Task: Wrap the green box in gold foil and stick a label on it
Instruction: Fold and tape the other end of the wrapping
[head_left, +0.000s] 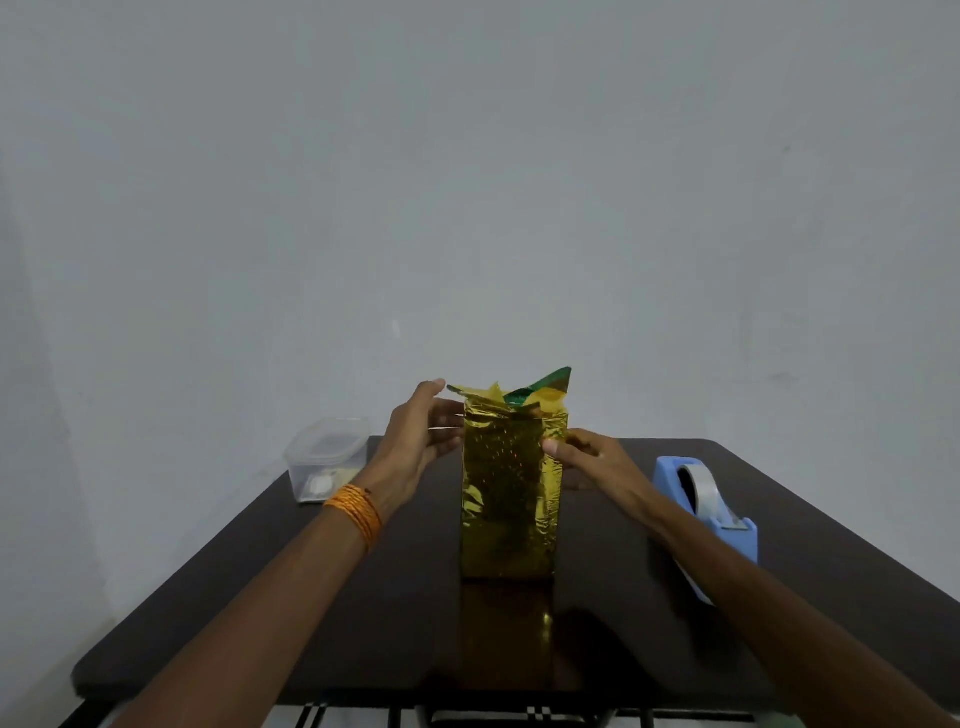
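The green box (540, 391) stands upright on its end near the middle of the dark worktop (363, 623). It is sleeved in gold foil (509, 493) except at the top, where loose flaps stick up and a corner of green shows. The main risk I see is at that open end: the foil looks thin and springy, so a flap folded without a firm crease will likely pop back up, and a hard tug could tear it or pull the sleeve askew. The box is tall and narrow, so a sideways push near the top could tip it. The left hand (421, 436) has its fingers nearly straight and spread, touching the foil's upper left side. The right hand (587, 460) grips the upper right edge, thumb on the front face and fingers curled round the side. The foil is glossy, with a speckled holographic sheen and fine wrinkles. The worktop is polished enough to mirror it. A blue plastic tape dispenser (706, 519) with clear tape sits to the right. A lidded clear plastic tub (327, 457) sits to the left, its contents too small to identify.
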